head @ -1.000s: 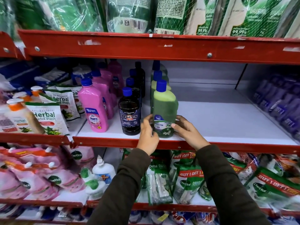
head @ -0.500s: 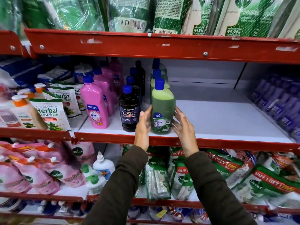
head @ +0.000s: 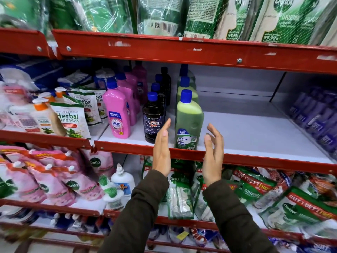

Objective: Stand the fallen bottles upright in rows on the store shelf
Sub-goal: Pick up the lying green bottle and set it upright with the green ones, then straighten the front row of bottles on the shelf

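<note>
Flanking the green bottle (head: 188, 123), the left hand (head: 162, 150) and right hand (head: 213, 154) hover spread and empty, palms inward, touching nothing — probably guarding against a topple. It stands upright at the shelf (head: 255, 136) front, heading its green row, just beside the black bottle (head: 153, 118) and pink bottle (head: 117, 114) rows. White board, red lip; bare space to the right, packed store racks around.
</note>
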Action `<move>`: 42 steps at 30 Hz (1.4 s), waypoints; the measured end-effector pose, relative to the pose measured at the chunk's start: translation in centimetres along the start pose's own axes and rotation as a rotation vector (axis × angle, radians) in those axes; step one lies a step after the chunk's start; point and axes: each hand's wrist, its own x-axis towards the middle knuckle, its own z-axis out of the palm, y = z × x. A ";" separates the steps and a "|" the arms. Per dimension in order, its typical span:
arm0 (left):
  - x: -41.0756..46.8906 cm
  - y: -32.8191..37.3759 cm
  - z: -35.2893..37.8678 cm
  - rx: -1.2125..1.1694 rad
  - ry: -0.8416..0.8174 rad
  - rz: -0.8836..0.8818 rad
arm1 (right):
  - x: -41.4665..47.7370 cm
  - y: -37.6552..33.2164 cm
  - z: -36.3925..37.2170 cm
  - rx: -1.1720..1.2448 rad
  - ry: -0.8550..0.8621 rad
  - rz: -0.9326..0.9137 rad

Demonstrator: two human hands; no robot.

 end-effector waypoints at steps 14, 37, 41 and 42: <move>5.9 2.0 -7.5 -0.060 -0.034 -0.064 | -0.5 1.1 12.8 0.018 -0.266 0.186; 4.9 0.0 -15.0 -0.073 0.181 0.210 | -5.3 0.7 16.9 -0.049 -0.042 -0.107; 7.3 0.0 -17.4 -0.070 0.268 0.171 | -4.2 1.3 21.4 0.013 -0.285 0.107; 8.0 0.0 -18.0 -0.049 0.227 0.116 | -3.7 1.2 22.5 0.040 -0.306 0.151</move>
